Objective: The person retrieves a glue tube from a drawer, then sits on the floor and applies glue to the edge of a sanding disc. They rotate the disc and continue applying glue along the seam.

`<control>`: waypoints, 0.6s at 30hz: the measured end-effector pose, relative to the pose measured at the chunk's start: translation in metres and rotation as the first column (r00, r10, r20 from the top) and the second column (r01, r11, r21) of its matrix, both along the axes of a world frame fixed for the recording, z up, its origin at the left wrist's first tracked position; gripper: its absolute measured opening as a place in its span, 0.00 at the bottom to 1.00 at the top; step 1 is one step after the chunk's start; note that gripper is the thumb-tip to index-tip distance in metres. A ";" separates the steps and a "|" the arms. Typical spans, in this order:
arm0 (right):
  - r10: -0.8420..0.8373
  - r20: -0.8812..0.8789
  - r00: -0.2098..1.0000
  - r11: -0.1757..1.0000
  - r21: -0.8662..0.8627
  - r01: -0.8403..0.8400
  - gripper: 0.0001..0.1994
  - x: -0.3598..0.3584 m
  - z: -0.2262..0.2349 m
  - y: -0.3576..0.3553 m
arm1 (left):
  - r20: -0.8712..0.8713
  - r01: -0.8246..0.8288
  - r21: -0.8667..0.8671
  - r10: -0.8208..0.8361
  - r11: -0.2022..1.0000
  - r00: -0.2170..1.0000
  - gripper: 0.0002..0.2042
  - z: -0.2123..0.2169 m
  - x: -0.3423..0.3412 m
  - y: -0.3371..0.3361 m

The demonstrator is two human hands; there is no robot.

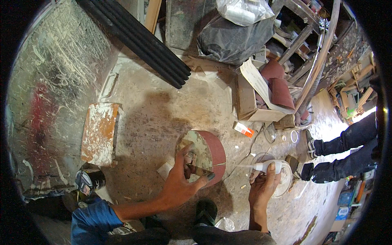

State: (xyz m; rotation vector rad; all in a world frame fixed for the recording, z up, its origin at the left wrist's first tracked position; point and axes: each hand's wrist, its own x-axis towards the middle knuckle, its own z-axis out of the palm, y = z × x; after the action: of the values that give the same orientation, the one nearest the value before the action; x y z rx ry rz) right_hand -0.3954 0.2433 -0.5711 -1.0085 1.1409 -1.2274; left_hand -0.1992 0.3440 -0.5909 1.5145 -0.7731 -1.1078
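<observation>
A round sanding wheel (pixel 214 149) with a reddish-brown abrasive band around its rim stands tilted in front of me, and a seam crosses the band on the right side. My left hand (pixel 181 177) grips the wheel, its fingers at the hub on the pale face and its thumb by the band. In my right hand (pixel 263 190) is a small white glue bottle (pixel 266 166), held level. Its thin clear nozzle points left at the seam, with a small gap that is hard to judge.
An open cardboard box (pixel 246 98) holds reddish sandpaper rolls (pixel 281 92). Nearby lies a small orange-and-white box (pixel 243 129). A white round lid (pixel 288 179) sits behind my right hand. Another person's legs (pixel 347 134) stand at right. Black tubes (pixel 151 51), a paint-spattered board (pixel 98 132) and a can (pixel 96 178) are leftward.
</observation>
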 end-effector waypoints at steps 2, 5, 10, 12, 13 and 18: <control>-0.003 -0.017 1.000 1.000 -0.021 0.003 0.14 0.000 -0.001 -0.002 | -0.060 -0.016 0.007 0.017 1.000 0.998 0.44 0.001 0.000 0.000; -0.005 -0.022 1.000 0.999 -0.046 0.004 0.13 -0.001 -0.002 -0.005 | -0.091 -0.001 0.056 0.006 0.998 0.996 0.45 0.003 0.000 -0.001; -0.055 -0.046 0.997 0.998 -0.024 0.053 0.13 -0.002 0.001 -0.006 | -0.054 -0.012 -0.022 0.011 1.000 0.998 0.44 -0.002 -0.002 -0.001; -0.066 -0.018 0.998 0.997 -0.034 0.065 0.13 -0.002 0.002 -0.007 | -0.070 -0.031 -0.055 0.027 0.998 0.997 0.43 -0.007 -0.002 -0.001; -0.051 -0.010 0.999 0.998 -0.032 0.051 0.13 -0.003 0.002 -0.008 | -0.094 -0.046 -0.077 0.039 0.996 0.995 0.43 -0.010 -0.002 -0.003; -0.039 0.041 0.998 0.999 -0.025 0.040 0.12 -0.003 0.003 -0.009 | -0.049 -0.053 -0.085 0.049 0.995 0.998 0.42 -0.013 0.000 -0.003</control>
State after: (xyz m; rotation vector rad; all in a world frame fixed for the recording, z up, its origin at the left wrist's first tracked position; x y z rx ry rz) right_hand -0.3982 0.2344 -0.5685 -0.9798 1.1206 -1.2919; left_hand -0.1995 0.3410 -0.6037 1.4235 -0.7375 -1.0549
